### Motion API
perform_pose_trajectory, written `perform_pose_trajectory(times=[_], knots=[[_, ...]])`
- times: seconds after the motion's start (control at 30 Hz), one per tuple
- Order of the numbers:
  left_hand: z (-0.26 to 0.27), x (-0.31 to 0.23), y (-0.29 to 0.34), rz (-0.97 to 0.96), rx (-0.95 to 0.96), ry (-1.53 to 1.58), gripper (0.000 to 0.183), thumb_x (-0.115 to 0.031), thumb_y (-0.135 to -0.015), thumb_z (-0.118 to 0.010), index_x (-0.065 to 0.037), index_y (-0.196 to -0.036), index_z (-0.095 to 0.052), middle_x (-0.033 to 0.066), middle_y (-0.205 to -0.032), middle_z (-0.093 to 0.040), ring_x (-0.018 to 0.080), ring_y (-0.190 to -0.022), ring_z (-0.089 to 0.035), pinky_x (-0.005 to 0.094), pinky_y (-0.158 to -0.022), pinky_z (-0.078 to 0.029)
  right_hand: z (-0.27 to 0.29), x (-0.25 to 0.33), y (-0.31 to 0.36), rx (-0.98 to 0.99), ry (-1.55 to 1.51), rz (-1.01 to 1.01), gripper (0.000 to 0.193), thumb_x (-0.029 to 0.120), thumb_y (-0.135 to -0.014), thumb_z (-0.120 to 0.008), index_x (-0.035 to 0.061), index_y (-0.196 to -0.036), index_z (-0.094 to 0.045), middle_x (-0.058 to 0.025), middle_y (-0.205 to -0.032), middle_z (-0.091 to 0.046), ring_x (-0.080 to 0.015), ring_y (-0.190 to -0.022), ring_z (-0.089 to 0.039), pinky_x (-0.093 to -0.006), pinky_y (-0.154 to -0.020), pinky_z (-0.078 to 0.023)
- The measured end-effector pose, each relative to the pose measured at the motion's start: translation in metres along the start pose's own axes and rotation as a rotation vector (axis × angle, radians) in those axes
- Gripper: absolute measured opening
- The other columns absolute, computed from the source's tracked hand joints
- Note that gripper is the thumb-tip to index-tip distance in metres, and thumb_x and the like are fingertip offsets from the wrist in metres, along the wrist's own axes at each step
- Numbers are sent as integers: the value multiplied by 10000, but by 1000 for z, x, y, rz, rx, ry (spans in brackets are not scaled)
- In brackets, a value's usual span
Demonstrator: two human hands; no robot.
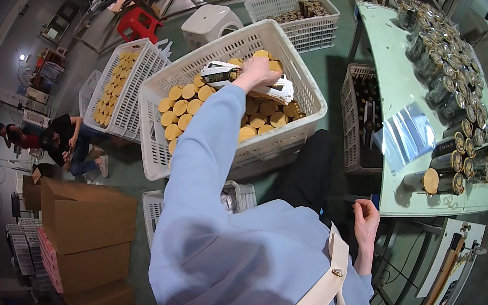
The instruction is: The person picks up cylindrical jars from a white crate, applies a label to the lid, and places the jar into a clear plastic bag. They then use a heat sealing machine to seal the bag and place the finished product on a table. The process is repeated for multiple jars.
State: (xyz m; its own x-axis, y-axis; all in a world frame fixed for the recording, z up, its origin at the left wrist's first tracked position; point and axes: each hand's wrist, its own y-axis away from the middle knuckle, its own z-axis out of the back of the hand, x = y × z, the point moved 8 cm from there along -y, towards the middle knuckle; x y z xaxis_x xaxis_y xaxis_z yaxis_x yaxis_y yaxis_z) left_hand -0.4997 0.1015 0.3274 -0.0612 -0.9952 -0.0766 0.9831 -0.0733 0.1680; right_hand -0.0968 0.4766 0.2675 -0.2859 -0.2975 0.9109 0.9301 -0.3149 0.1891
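Note:
My left arm, in a light blue sleeve, stretches forward into a large white plastic crate (153, 133). Inside it stand many cylindrical cans with gold lids (180, 107). My left hand (258, 72) is closed, palm down, over a bundle of black-and-white printed strips (220, 74) lying across the cans. Its fingertips are hidden, so what they grip does not show. My right hand (365, 223) hangs low beside the near edge of the pale green table, fingers curled, with nothing visible in them.
Wrapped dark cans (452, 88) and clear plastic sheets (407, 137) lie on the green table (383, 47). More crates stand around (116, 94), with a white stool (211, 23) and a red stool (139, 25) beyond. Cardboard boxes (88, 218) stand left; people sit farther off.

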Motion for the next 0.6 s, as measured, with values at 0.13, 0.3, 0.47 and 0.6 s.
perform_pose_trajectory(times=[0.13,0.3,0.47,0.6], knots=[[-15,-29,-15,-56,121,-87,562,-483,-718,-682,-63,-1085,-746,140,-1115,-732,279,-1020,-713,414,-881,-559,-5,-11,2,50,-3,-49,128,101,-962,-620,-11,-1008,-664,-38,-850,-675,-97,-788,-619,-242,-729,-499],[-29,-38,-30,-74,173,-69,530,-405,-709,-713,-98,-1140,-736,126,-1205,-707,283,-1122,-678,413,-909,-552,-5,-24,0,40,-45,-33,132,105,-977,-612,-10,-1016,-663,-40,-858,-666,-99,-800,-611,-244,-739,-494],[-28,-39,-29,-56,237,-12,472,-332,-715,-710,-100,-1124,-742,116,-1176,-719,265,-1102,-686,395,-900,-554,-7,-26,-2,62,-99,-37,119,97,-988,-608,-13,-1002,-652,-12,-836,-640,-74,-770,-575,-224,-711,-464],[-29,-33,-33,-12,225,-25,449,-266,-666,-755,-101,-1083,-759,100,-1126,-736,252,-1042,-708,396,-856,-568,-12,-31,-6,113,-116,-25,121,106,-993,-610,-7,-999,-651,-10,-837,-633,-73,-774,-569,-222,-711,-460]])
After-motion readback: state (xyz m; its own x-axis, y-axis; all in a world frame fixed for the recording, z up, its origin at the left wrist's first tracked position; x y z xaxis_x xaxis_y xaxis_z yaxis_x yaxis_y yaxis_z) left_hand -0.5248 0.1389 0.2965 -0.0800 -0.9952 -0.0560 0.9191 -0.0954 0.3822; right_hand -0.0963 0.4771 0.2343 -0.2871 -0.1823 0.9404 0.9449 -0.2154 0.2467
